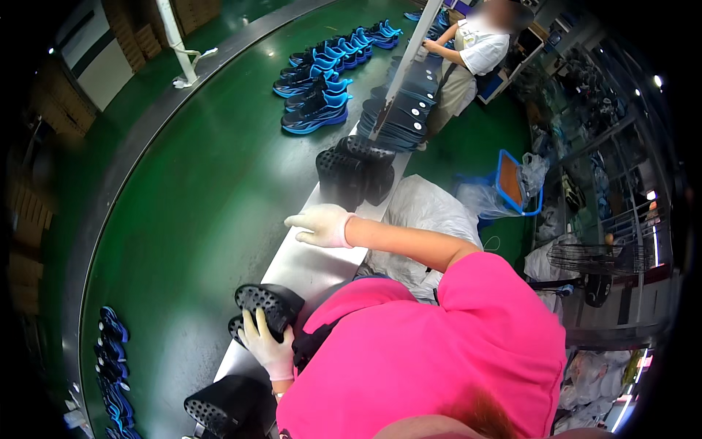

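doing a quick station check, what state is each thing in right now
Left hand: gloved, fingers on perforated black piece
Right hand: gloved, open, nothing visible in it
Black-and-blue shoes: upright, in rows
Dark flat pieces: stacked
White plastic: crumpled
Fan: cannot tell if running

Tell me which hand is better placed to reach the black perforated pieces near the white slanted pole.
Likely the right hand: it looks empty and is nearer those black perforated pieces. The left hand is farther back, on another black perforated piece.
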`<state>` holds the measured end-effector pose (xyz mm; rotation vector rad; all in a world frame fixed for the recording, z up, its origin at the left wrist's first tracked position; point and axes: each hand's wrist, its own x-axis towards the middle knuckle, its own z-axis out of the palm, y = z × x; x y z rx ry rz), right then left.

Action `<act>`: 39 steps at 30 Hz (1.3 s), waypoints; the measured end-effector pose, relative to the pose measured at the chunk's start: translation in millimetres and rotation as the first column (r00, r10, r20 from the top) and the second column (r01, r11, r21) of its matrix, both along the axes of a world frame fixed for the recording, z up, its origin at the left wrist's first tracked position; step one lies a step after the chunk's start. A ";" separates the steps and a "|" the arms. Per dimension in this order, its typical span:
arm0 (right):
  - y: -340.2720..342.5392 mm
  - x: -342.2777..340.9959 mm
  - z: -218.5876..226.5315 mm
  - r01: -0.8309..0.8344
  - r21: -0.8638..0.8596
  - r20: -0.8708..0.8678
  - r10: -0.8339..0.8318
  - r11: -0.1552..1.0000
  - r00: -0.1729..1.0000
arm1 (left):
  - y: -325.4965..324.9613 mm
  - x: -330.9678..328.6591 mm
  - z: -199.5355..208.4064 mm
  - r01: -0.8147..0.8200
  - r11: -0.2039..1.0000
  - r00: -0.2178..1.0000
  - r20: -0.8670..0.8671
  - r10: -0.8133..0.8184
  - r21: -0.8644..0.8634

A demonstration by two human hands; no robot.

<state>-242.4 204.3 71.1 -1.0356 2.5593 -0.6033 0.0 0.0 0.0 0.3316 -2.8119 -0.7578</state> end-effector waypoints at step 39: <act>162.2 -280.8 149.8 0.220 -0.962 -0.142 -0.984 0.162 0.107 | -63.5 19.7 -103.0 0.115 0.953 0.993 0.002 -0.119 -0.282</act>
